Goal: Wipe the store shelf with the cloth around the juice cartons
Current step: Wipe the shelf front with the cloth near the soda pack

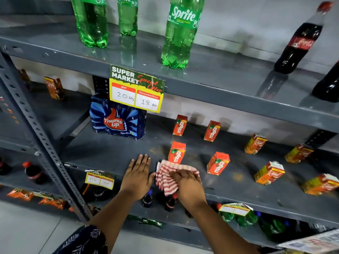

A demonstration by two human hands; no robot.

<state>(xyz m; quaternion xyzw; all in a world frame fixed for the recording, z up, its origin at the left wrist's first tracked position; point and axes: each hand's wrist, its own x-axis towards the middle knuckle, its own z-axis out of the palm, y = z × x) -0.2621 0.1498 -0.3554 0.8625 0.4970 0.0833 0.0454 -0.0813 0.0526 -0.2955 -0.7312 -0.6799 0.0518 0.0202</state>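
Note:
A red-and-white striped cloth (pixel 166 177) lies folded on the grey middle shelf (pixel 113 153), near its front edge. My right hand (pixel 189 186) presses down on the cloth and grips it. Just behind the cloth stands an orange Maaza juice carton (pixel 177 152), touching the cloth's far edge. My left hand (pixel 137 176) rests flat on the shelf to the left of the cloth, fingers spread, holding nothing. Three more Maaza cartons (pixel 218 163) stand to the right and behind. Several Real juice cartons (pixel 269 172) stand further right.
A blue Thums Up multipack (pixel 117 120) sits at the back left of the shelf under a hanging price card (pixel 136 90). Green Sprite bottles (pixel 180 32) and cola bottles (pixel 299 43) stand on the shelf above. Small bottles (pixel 171 202) fill the shelf below.

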